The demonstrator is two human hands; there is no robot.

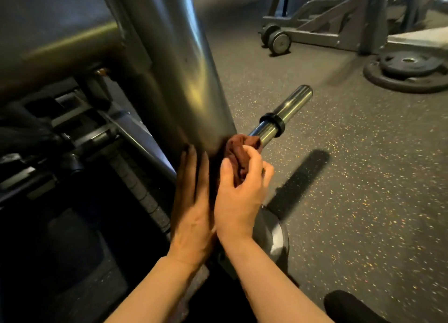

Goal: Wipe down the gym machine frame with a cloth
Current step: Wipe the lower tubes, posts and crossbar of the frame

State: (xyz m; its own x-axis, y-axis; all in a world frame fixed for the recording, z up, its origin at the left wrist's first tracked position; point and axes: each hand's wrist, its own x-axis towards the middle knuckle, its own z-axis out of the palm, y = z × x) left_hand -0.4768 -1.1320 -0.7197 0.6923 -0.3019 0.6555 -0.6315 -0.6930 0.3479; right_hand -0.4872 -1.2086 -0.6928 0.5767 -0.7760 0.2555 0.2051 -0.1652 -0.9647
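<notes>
**Wiping the low end of the frame post, couple of ways this slips**

Head cam only, looking down. The big grey frame post [174,63] runs from the top edge down toward the middle. Right hand [238,189] has its fingers curled round a bunched-up dark red cloth [240,150], pressed on the post's lower part, right where the chrome peg [281,115] sticks out. Left hand [194,201] lies flat on the post just beside it, fingers straight, holding nothing.

My guess on risks: the cloth is wadded so small that bare knuckles could rub the metal, or it snags on the peg's black collar [275,123]. Also the weight plates [409,70] on the speckled floor [339,177] near the right edge are a trip hazard when shifting round
</notes>
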